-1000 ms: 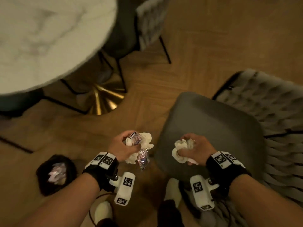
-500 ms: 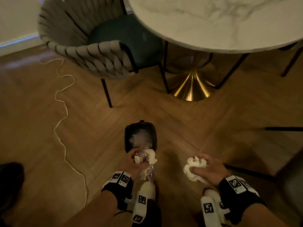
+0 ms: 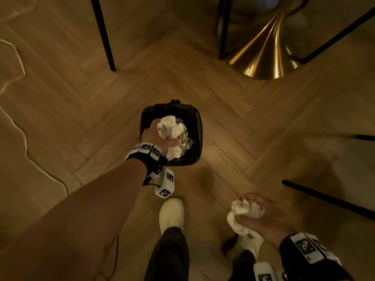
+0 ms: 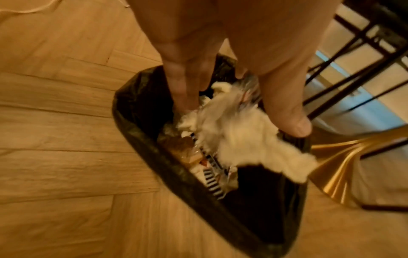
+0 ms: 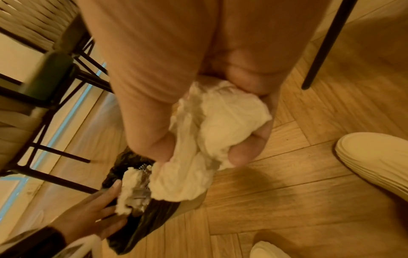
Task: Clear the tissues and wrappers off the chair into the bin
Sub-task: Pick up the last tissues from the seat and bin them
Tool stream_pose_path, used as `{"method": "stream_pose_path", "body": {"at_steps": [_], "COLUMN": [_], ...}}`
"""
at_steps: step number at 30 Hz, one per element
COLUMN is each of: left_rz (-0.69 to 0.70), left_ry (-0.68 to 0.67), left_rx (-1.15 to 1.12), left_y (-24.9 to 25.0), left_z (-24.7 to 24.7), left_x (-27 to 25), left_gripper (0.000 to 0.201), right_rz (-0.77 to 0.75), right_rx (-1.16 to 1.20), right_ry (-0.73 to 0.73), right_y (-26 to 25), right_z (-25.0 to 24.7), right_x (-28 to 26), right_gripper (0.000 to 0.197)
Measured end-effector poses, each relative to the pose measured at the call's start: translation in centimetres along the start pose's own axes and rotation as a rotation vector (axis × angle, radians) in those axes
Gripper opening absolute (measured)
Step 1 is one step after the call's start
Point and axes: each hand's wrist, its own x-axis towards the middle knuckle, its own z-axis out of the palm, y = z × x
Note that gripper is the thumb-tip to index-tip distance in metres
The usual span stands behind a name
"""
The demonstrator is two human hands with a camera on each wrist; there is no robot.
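White crumpled tissue wad point(image 4: 232, 129) with a clear wrapper, between the spread, nearly straight fingers point(image 4: 185, 82) and thumb of the left hand point(image 3: 156, 134), directly over the black-lined bin point(image 3: 197, 126) mouth; whether still gripped cannot be told through blur. Long axis running away from the palm, toward the bin's far side. Second tissue wad point(image 3: 245, 211) clamped in the curled right hand point(image 3: 263, 218), nearer the body, above wooden floor point(image 3: 60, 98).
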Motion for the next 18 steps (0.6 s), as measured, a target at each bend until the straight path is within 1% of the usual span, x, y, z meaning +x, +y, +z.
{"method": "stream_pose_path", "body": {"at_steps": [1, 2, 4, 6, 8, 10, 11, 13, 14, 16, 18], "left_rz": [-0.011, -0.016, 0.002, 0.015, 0.012, 0.025, 0.036, 0.033, 0.007, -0.066, -0.105], "left_ry": [-0.033, -0.041, 0.006, 0.052, 0.01, -0.033, -0.035, -0.039, -0.035, -0.012, -0.007], "left_rx": [0.026, 0.028, -0.077, -0.167, -0.125, -0.069, -0.077, -0.095, -0.086, -0.098, -0.135], "left_y": [-0.4, -0.9, -2.1, -3.4, -5.0, -7.1, -8.3, -11.1, -12.4, -15.1, -17.2], "left_z": [0.1, 0.3, -0.2, -1.4, -2.6, -3.2, -3.5, -3.7, -3.6, -3.3, -2.8], "left_x": [-0.1, -0.6, -2.2, -4.5, -7.2, -9.5, -10.5, -11.6, -11.9, -12.6, -13.1], "left_gripper": [0.105, 0.108, 0.098, 0.073, 0.044, 0.021, 0.013, 0.013, 0.012, 0.008, 0.01], "right_rz": [0.007, 0.005, -0.02, -0.08, -0.16, -0.255, -0.311, -0.428, -0.468, -0.461, -0.421], "right_rx": [0.008, 0.015, 0.024, 0.028, 0.026, -0.031, -0.075, -0.146, -0.183, -0.295, -0.411], "right_ry": [0.016, 0.036, 0.058, 0.069, 0.101, 0.148, 0.17, 0.199, 0.203, 0.181, 0.127], "right_y": [-0.1, -0.6, -2.5, -5.8, -9.6, -13.4, -14.9, -17.3, -18.2, -19.2, -19.3], "right_z": [0.3, 0.4, 0.4, 0.6, 1.3, 2.5, 3.5, 6.0, 7.5, 10.2, 12.1], "right_x": [0.1, 0.0, -0.4, -0.4, 0.4, 2.2, 3.5, 6.5, 8.0, 10.7, 13.1], "right_gripper": [0.043, 0.043, 0.043, 0.043, 0.045, 0.047, 0.048, 0.049, 0.051, 0.059, 0.077]}}
